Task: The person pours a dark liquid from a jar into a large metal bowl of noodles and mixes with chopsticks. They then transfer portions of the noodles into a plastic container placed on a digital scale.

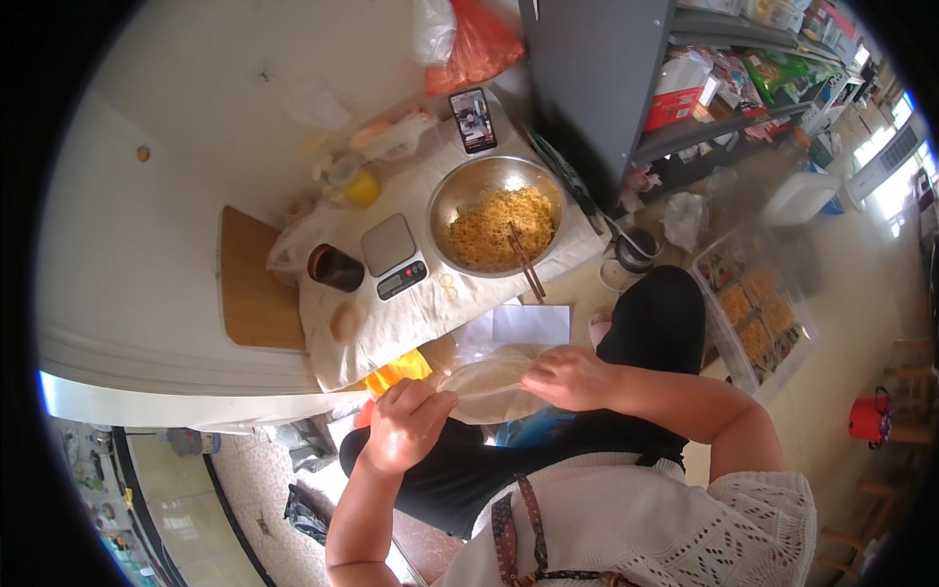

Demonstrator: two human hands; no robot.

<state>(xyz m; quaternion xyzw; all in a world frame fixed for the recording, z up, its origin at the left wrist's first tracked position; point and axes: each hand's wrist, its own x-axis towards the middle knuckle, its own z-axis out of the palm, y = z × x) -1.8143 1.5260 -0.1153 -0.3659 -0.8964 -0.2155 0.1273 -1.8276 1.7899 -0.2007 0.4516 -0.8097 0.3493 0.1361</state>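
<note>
Between my two hands a clear plastic bag is stretched above my lap. My left hand grips its left edge, and my right hand pinches the right edge. Beyond the bag, a cloth-covered table carries a large steel bowl of noodle-like food. A pair of chopsticks rests in the bowl with the ends over its near rim. Left of the bowl sits a digital kitchen scale with nothing on its plate. Rubber bands lie beside the scale.
A dark jar and a propped phone stand on the table. White paper lies at its near edge. To the right, a clear plastic bin holds several portions of similar food. A grey shelving unit rises behind.
</note>
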